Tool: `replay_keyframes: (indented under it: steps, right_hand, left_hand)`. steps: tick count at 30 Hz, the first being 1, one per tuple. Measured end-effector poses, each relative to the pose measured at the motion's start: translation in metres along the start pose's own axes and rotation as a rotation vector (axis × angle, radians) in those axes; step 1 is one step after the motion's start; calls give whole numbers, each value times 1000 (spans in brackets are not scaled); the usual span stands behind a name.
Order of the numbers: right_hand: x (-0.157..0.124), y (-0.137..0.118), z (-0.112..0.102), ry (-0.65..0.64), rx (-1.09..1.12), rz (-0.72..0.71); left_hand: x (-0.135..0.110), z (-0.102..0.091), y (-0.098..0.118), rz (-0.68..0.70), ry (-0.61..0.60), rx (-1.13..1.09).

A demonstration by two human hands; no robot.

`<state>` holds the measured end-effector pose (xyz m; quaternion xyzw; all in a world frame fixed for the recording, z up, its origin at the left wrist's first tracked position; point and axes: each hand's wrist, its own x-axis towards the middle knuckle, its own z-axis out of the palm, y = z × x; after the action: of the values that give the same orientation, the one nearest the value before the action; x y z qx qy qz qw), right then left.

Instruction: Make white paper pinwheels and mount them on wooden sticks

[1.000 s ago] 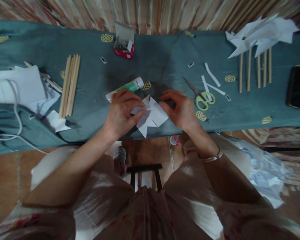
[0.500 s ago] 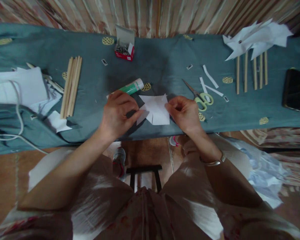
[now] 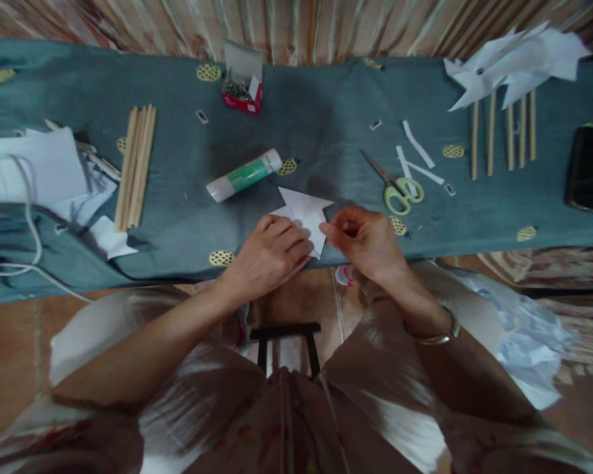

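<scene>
A white cut-and-folded paper piece (image 3: 305, 209) lies near the front edge of the teal-covered table (image 3: 326, 118). My left hand (image 3: 271, 253) rests on its near left part, fingers curled down and pressing the paper. My right hand (image 3: 366, 240) pinches the paper's right edge between thumb and fingers. A glue stick (image 3: 244, 175) with a green label lies just beyond the paper to the left. Green-handled scissors (image 3: 395, 184) lie to the right of the paper.
A red box of pins (image 3: 241, 92) stands open at the back. Wooden sticks (image 3: 136, 164) and white sheets (image 3: 39, 164) lie at the left. Finished paper pinwheels (image 3: 514, 62) on sticks and a black phone (image 3: 589, 170) are at the right. Paper strips (image 3: 418, 155) lie by the scissors.
Both hands have drawn the paper nearer to the table's front edge. The left hand moved right off the glue stick, which now shows in full, and lies on the paper.
</scene>
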<state>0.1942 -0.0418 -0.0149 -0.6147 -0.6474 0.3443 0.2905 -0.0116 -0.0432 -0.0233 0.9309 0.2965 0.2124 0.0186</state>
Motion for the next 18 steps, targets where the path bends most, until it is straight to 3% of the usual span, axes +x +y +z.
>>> replay_keyframes:
  steps: [5, 9, 12, 18]
  right_hand:
    - [-17, -13, -21, 52, -166, -210]
    - [-23, -8, -20, -115, -295, -473]
    - [-24, -2, -11, -217, -354, -501]
    - [-21, -1, -1, -234, -289, -478]
  left_hand:
    - [-4, -3, 0, -13, 23, -34]
    - [-8, -5, 0, -35, 23, -55]
    - [-11, -5, 0, -42, 36, -55]
    - [-15, -5, -1, -56, 50, -94]
